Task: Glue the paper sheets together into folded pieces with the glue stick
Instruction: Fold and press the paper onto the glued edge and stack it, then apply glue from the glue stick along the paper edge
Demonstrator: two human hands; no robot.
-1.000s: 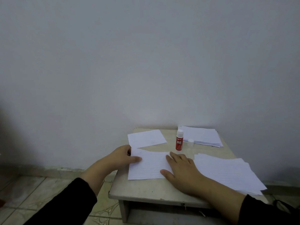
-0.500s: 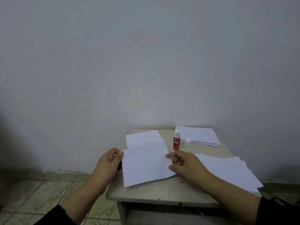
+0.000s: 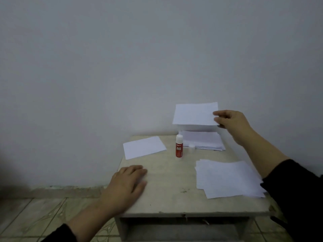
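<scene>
My right hand [image 3: 230, 123] pinches the right edge of a folded white paper piece [image 3: 194, 114] and holds it in the air above the stack of folded pieces [image 3: 203, 141] at the table's back right. My left hand [image 3: 126, 186] lies flat, palm down, on the table's front left with nothing in it. A red glue stick [image 3: 179, 148] stands upright and uncapped in the middle back, its small white cap [image 3: 191, 146] beside it. One single sheet [image 3: 143, 147] lies at the back left. A pile of loose lined sheets [image 3: 227, 178] lies at the right.
The small pale table [image 3: 167, 189] stands against a plain grey wall. Tiled floor [image 3: 35, 217] shows to the left and below. My black sleeves cover both forearms near the frame's bottom.
The folded paper left the table's front middle. My right hand carried it up and back, over the back-right stack. My left hand let go and dropped flat onto the table.
</scene>
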